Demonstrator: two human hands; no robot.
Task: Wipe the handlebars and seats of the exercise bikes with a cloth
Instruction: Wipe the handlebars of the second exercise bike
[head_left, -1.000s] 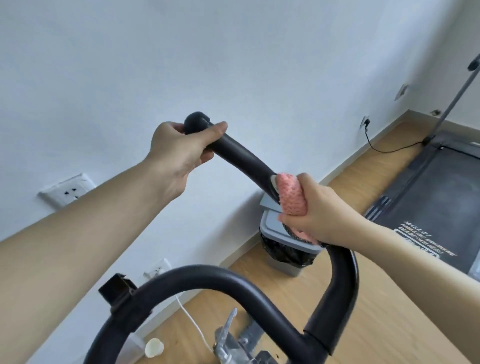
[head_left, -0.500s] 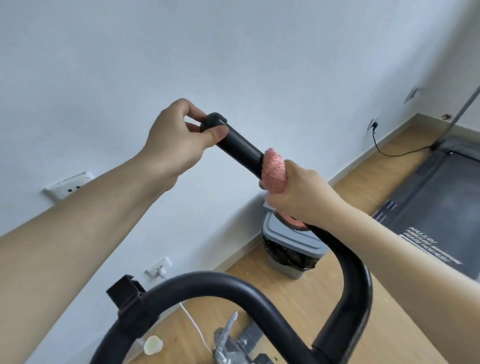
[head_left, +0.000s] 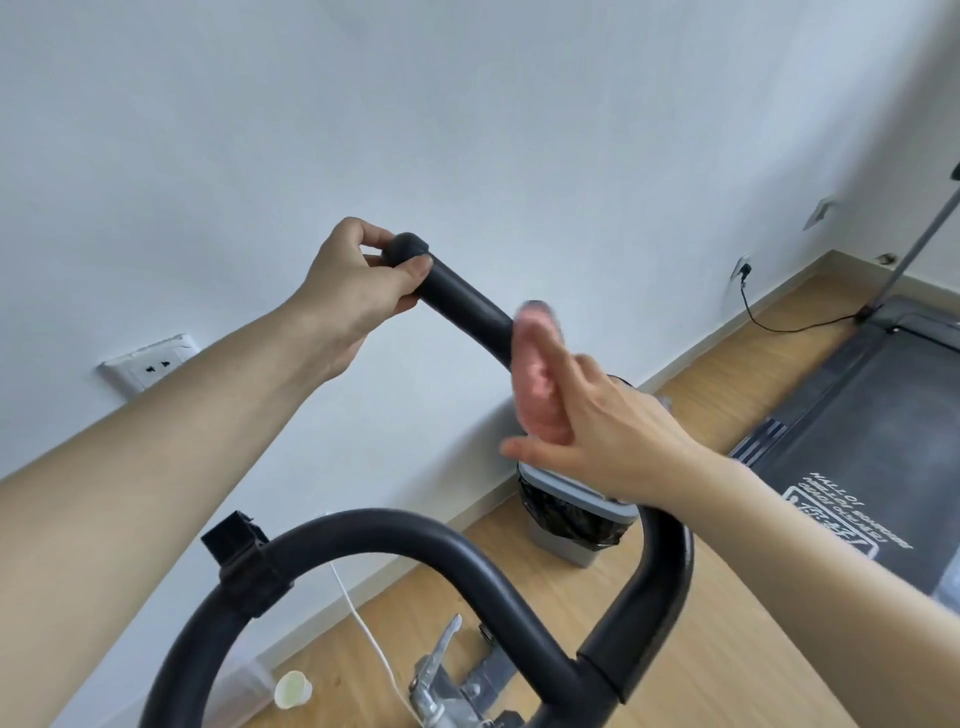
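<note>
The exercise bike's black handlebar (head_left: 467, 306) rises from the lower frame to a capped end near the wall. My left hand (head_left: 358, 291) pinches that capped end between thumb and fingers. My right hand (head_left: 602, 431) is blurred by motion and presses a pink cloth (head_left: 537, 374) against the bar's middle stretch, with thumb and fingers partly spread. The lower loop of the handlebar (head_left: 415, 540) curves across the bottom of the view. No seat is visible.
A grey bin with a black liner (head_left: 571, 514) stands by the wall under my right hand. A treadmill deck (head_left: 857, 447) lies on the wooden floor at right, its cable plugged into the wall. A wall socket (head_left: 150, 364) is at left. A white cord and a small cup lie below.
My right hand with the cloth slid up the bar, then back down a little, and its fingers have loosened. My left hand shifted from a full grasp to a pinch on the end cap.
</note>
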